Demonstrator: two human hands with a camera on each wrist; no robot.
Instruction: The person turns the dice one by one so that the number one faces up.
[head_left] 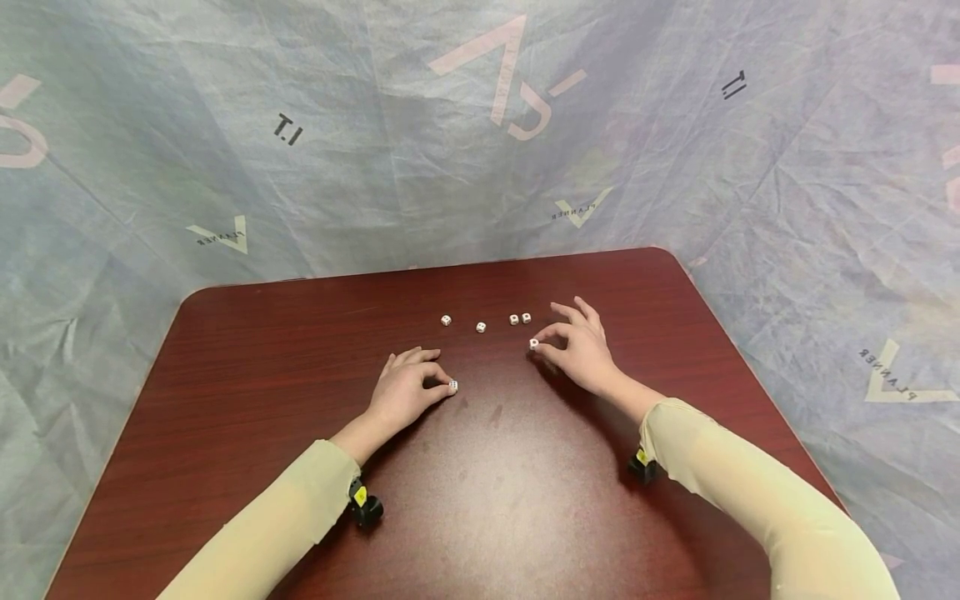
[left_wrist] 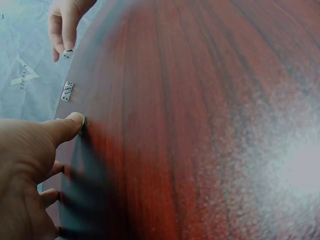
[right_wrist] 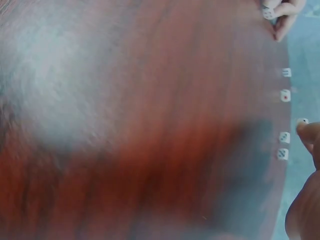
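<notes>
My left hand pinches a white die between thumb and forefinger, low over the table. In the left wrist view the thumb covers most of that die. Farther off, my right hand holds another white die at its thumb and fingertip, the other fingers spread. In the right wrist view this die peeks out past the thumb. Beyond the hands lie more dice: one at the left, a second nearer the middle, and two close side by side by the right hand.
The dark red wooden table has rounded far corners. A wrinkled grey cloth with printed letters hangs behind it and along both sides. Each wrist carries a small black camera below a pale sleeve.
</notes>
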